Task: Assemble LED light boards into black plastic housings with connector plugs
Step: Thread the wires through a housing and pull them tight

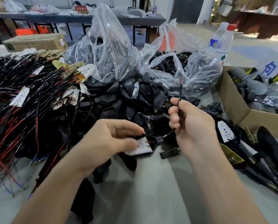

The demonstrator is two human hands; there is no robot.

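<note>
My left hand [109, 139] grips a white LED board [140, 147] seated in a black plastic housing [152, 140], low in the middle of the view. A black wire [180, 96] runs from the housing's plug end up through my right hand [191, 125], which pinches it with curled fingers; the wire's red-tipped end stands above that hand. A loose black connector plug [169, 152] lies on the table below my right hand. Behind both hands is a heap of empty black housings [127, 97].
A big tangle of red and black wired LED boards [30, 94] fills the left. Clear plastic bags of housings [109, 59] and plugs [183, 67] stand behind. A cardboard box [236, 107] sits right, finished assemblies [241, 147] beside it, and water bottles [222, 41] beyond.
</note>
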